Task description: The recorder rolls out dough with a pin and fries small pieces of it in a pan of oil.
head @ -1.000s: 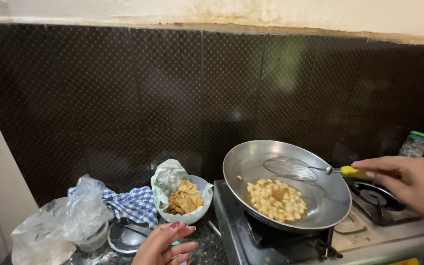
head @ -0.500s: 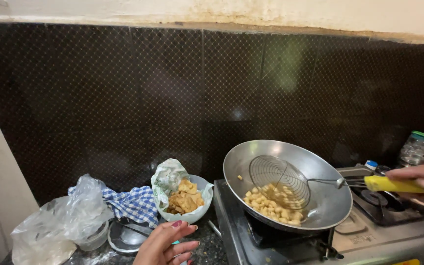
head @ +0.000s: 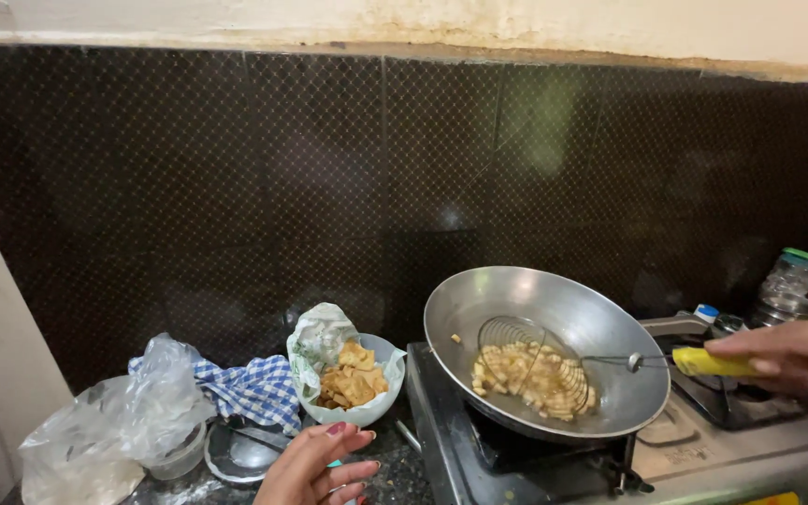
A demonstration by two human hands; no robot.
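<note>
L hand nearest, at 6 o'clock, fingers loosely curled on counter, holding nothing I can see. R hand at 3 o'clock pinches yellow handle of wire skimmer, its basket down among pale frying pieces in wok. Bowl of fried chips sits at wok's 9 o'clock.

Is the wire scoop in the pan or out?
In. The wire scoop sits down in the pan among the pale pieces, held by the right hand.

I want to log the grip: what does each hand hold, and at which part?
The right hand holds the wire skimmer by its yellow handle. The left hand holds nothing visible.
</note>
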